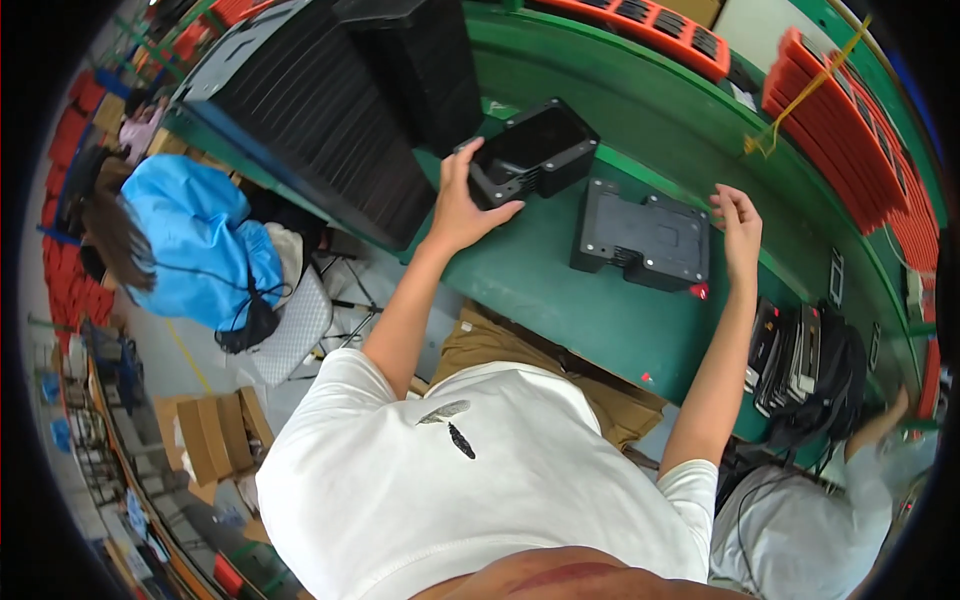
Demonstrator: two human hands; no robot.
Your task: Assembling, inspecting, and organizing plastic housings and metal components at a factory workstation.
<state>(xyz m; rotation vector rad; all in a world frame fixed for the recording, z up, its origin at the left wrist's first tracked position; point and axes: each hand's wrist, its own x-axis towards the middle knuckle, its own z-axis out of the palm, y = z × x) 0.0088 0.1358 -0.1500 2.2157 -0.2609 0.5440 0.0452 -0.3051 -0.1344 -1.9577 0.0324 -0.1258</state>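
My left hand (464, 212) grips the left end of a black plastic housing (568, 140), thumb along its near side and fingers over the far corner. This housing lies at an angle on the green tabletop and has a dark recessed middle. To its right lies a second black housing (655, 236), broad face up, with silver screw heads at its corners and notches in its sides. My right hand (738, 222) is raised just right of that housing, apart from it. Its fingers are loosely bent, and nothing shows between them. A small red piece (699, 291) sits by the housing's near right corner.
Tall stacks of black trays (300, 100) stand left. Red-orange trays (840, 130) are stacked beyond the green back ledge (640, 110). Dark flat parts (790, 355) stand on the right. A person in blue (195, 240) sits left; another in pale clothing (810, 520) is right.
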